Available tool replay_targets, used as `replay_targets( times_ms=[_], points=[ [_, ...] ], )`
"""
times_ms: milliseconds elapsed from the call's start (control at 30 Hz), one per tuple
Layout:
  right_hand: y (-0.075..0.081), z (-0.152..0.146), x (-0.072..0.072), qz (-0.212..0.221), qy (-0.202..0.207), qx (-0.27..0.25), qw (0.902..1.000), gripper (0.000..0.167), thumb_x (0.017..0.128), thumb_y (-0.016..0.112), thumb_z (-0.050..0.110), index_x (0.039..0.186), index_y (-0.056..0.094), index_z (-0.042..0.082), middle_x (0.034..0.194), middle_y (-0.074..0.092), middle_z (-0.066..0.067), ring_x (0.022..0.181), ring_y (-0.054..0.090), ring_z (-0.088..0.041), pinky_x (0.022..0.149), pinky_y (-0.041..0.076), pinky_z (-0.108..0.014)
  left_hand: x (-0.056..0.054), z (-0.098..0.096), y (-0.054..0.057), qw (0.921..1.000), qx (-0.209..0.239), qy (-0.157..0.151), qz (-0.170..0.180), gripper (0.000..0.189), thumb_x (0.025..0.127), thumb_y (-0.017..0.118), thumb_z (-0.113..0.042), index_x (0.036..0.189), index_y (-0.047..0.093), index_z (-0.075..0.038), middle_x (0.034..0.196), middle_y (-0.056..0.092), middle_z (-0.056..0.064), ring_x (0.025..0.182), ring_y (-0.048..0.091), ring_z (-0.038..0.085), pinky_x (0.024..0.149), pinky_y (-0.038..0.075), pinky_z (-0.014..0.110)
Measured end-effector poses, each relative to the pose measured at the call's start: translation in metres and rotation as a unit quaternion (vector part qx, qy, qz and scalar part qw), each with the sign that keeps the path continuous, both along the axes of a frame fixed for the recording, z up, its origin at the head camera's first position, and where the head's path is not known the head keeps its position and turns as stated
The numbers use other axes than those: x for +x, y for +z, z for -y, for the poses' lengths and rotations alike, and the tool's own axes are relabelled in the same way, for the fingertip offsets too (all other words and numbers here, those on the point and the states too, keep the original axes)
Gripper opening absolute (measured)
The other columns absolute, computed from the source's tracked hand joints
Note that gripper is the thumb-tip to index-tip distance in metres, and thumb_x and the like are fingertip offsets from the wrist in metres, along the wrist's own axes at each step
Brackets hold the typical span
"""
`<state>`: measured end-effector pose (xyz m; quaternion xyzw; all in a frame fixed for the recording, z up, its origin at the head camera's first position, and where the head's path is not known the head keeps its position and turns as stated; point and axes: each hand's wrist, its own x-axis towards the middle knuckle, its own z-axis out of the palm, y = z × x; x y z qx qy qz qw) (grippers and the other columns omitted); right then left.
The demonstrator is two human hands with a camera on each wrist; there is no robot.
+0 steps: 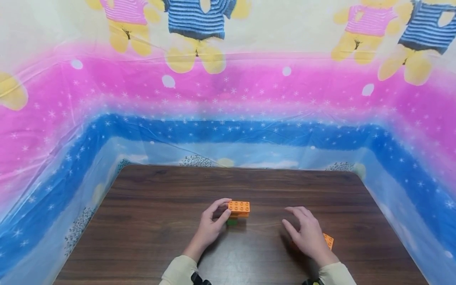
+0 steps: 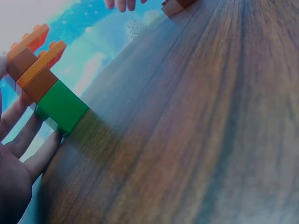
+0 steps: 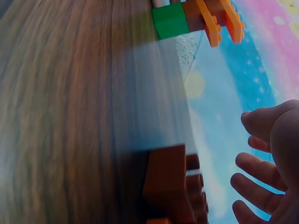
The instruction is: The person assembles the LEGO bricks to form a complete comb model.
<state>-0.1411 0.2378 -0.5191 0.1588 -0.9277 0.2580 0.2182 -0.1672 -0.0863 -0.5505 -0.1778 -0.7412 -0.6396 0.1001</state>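
A stack of toy building bricks (image 1: 239,206) stands upright on the table, left of its middle. At the bottom is a green brick (image 2: 62,107). Above it, brown-orange bricks alternate with longer orange pieces (image 3: 212,28) that jut out to one side. My left hand (image 1: 209,226) holds the stack from the left, thumb and index finger at its upper part, other fingers against its side. To the right, my right hand (image 1: 307,234) hovers over the table with spread, slightly bent fingers and nothing in them. Beside and partly beneath it lies another orange brick (image 1: 328,240).
The dark wooden table (image 1: 160,190) has a rounded far edge. A printed cloth (image 1: 228,87) with bears and snowflakes hangs behind and along both sides. In the right wrist view a brown studded brick (image 3: 166,172) rests on the table near my right hand.
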Motion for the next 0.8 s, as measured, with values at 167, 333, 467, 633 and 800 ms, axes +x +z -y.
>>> replay_targets(
  times_ms=[167, 333, 467, 633, 800],
  points=[
    [-0.001, -0.008, 0.003, 0.020, -0.010, 0.005, 0.9997, 0.036, 0.091, 0.084, 0.017, 0.124, 0.072, 0.008, 0.117, 0.071, -0.006, 0.112, 0.066, -0.029, 0.092, 0.055, -0.056, 0.001, 0.000, 0.002, 1.0000, 0.002, -0.001, 0.004, 0.032, 0.104, 0.067, -0.015, 0.136, 0.067, -0.018, 0.123, 0.072, 0.010, 0.112, 0.070, 0.024, 0.093, 0.056, 0.034],
    [-0.005, -0.015, 0.005, -0.003, -0.009, 0.010, 0.9999, 0.036, 0.088, 0.085, 0.013, 0.121, 0.073, 0.006, 0.113, 0.072, -0.007, 0.108, 0.067, -0.030, 0.089, 0.054, -0.055, 0.001, 0.000, 0.003, 1.0000, -0.001, 0.000, 0.008, 0.032, 0.104, 0.067, -0.015, 0.136, 0.067, -0.018, 0.123, 0.072, 0.008, 0.112, 0.070, 0.022, 0.093, 0.056, 0.033],
    [-0.008, -0.021, 0.008, -0.003, -0.010, 0.019, 0.9998, 0.034, 0.087, 0.085, 0.010, 0.119, 0.074, 0.006, 0.111, 0.072, -0.007, 0.105, 0.067, -0.030, 0.087, 0.054, -0.055, 0.001, -0.001, 0.002, 1.0000, 0.001, -0.001, 0.003, 0.032, 0.104, 0.067, -0.014, 0.136, 0.067, -0.017, 0.123, 0.072, 0.009, 0.111, 0.070, 0.022, 0.092, 0.056, 0.033],
    [-0.009, -0.027, 0.012, 0.021, -0.017, 0.031, 0.9991, 0.034, 0.085, 0.084, 0.007, 0.118, 0.075, 0.007, 0.112, 0.071, -0.006, 0.106, 0.066, -0.030, 0.088, 0.053, -0.055, 0.001, -0.001, 0.002, 1.0000, 0.006, 0.003, -0.002, 0.031, 0.104, 0.067, -0.013, 0.135, 0.067, -0.016, 0.123, 0.072, 0.010, 0.111, 0.070, 0.023, 0.091, 0.056, 0.035],
    [-0.009, -0.031, 0.016, 0.044, -0.023, 0.042, 0.9979, 0.033, 0.084, 0.083, 0.006, 0.115, 0.075, 0.011, 0.112, 0.072, -0.004, 0.106, 0.066, -0.028, 0.088, 0.054, -0.054, 0.001, -0.001, 0.003, 0.9999, 0.009, 0.002, -0.004, 0.032, 0.104, 0.067, -0.012, 0.136, 0.067, -0.014, 0.124, 0.072, 0.011, 0.111, 0.070, 0.026, 0.091, 0.056, 0.035]
  ],
)
